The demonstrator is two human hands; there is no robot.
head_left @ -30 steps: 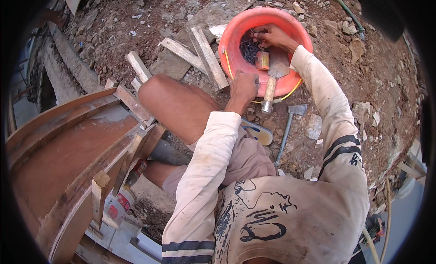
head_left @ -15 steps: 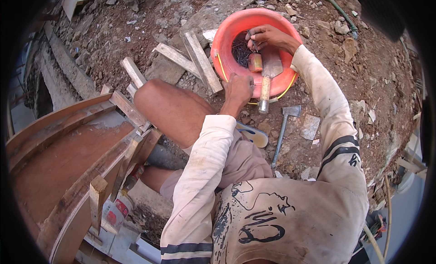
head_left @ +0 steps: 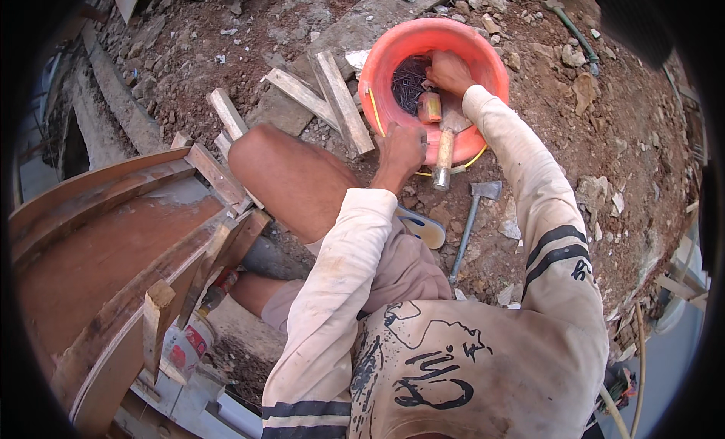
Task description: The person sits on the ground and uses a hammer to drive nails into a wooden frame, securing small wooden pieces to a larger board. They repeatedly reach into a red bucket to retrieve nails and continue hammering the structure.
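An orange-red bucket [head_left: 492, 58] sits tilted on the dirt, with a pile of dark nails [head_left: 408, 80] inside. My right hand [head_left: 451, 75] reaches down into it, fingers curled at the edge of the nails; its fingertips are hidden. At the near-left rim is my left hand [head_left: 402, 150], its fingers closed; whatever they hold is hidden. Between the hands lies a small red-and-yellow cylinder [head_left: 430, 107]. Beside that, a trowel [head_left: 445, 148] rests with its flat blade in the bucket and its pale handle over the near rim.
A hatchet [head_left: 470, 220] lies on the dirt right of a sandal [head_left: 423, 229]. Wooden offcuts [head_left: 341, 103] lie left of the bucket. A wooden formwork frame [head_left: 113, 258] fills the left side. Stones and rubble [head_left: 585, 95] spread to the right, with a green pipe [head_left: 575, 33] beyond.
My right hand, which held a thin dark piece above the nails, has lowered deeper into the bucket with its fingers curled. My left hand stays by the rim. The view has shifted slightly.
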